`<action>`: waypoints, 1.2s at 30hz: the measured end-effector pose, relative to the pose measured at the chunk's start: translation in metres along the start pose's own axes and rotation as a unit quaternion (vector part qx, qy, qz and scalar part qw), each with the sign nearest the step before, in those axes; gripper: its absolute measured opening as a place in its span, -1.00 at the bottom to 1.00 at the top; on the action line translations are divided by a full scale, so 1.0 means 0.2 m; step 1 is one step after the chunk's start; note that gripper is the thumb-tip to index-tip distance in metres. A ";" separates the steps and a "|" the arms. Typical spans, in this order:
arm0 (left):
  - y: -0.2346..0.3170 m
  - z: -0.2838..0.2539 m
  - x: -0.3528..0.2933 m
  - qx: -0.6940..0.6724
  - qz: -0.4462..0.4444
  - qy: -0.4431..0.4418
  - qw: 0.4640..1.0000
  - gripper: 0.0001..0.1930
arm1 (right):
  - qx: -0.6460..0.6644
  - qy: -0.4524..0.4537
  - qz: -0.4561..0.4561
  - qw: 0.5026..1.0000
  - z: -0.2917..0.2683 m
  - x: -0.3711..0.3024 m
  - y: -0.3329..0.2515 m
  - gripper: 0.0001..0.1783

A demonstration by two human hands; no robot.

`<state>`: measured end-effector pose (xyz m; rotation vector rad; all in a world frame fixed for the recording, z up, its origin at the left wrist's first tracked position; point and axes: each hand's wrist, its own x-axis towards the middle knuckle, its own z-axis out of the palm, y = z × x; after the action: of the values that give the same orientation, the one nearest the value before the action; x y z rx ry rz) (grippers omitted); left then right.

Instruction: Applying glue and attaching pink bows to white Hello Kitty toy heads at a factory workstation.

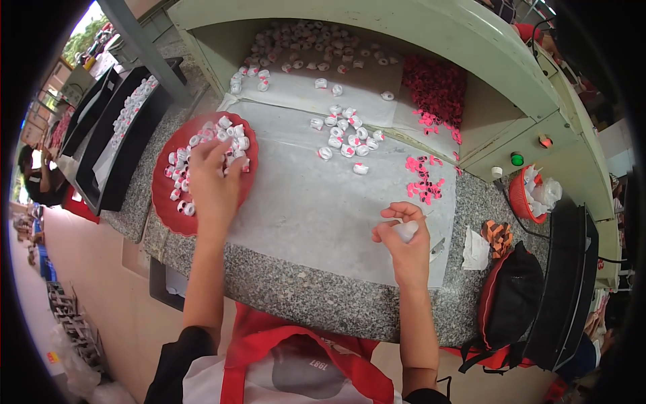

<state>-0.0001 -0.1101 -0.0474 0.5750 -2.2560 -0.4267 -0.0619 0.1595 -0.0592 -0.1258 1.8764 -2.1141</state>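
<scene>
My left hand [217, 180] is over a red scalloped plate [161, 195] at the left, its fingers apart among small white and pink pieces [180, 174]. Whether a fingertip touches one of them I cannot tell. Over the right part of the white sheet [303, 222], my right hand [407, 246] curls around a smooth white rounded object [406, 230], mostly hidden by the palm and fingers. Beyond this hand lies a patch of small flat pink and black pieces [424, 182]. A loose group of white pieces [346, 131] sits at the sheet's far middle.
A pale green open-fronted cabinet [377, 15] stands behind the sheet, with more white pieces and a red heap [434, 87] inside. Black trays [128, 141] are at left. On the right are a red basket [525, 195], a black pouch [515, 289] and a cable.
</scene>
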 end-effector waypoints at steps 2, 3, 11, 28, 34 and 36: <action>0.13 0.19 0.00 -0.052 0.073 -0.086 0.992 -0.70 | -0.061 -0.038 -0.027 0.997 0.03 -0.02 0.02 -0.61; 0.22 0.28 -0.01 -0.013 0.078 -0.125 0.989 -0.71 | -0.065 -0.045 -0.028 0.996 0.04 -0.03 0.01 -0.61; 0.35 0.34 -0.06 -0.209 -0.123 -0.274 0.931 -0.74 | -0.044 -0.025 -0.096 0.994 -0.06 -0.04 -0.04 -0.57; 0.51 0.05 -0.29 -0.611 -0.205 -0.349 0.680 -0.65 | -0.169 0.090 -0.277 0.942 0.03 -0.27 -0.18 -0.72; 0.51 0.08 -0.30 -0.597 -0.146 -0.303 0.728 -0.66 | -0.235 0.061 -0.318 0.917 0.01 -0.27 -0.18 -0.78; 0.51 0.09 -0.30 -0.587 -0.128 -0.295 0.743 -0.66 | -0.240 0.049 -0.311 0.918 0.02 -0.27 -0.18 -0.80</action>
<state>-0.0037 0.0105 -0.0474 0.0259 -1.8598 -2.1971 -0.0160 0.1751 -0.0158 -0.8418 2.6493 -1.9595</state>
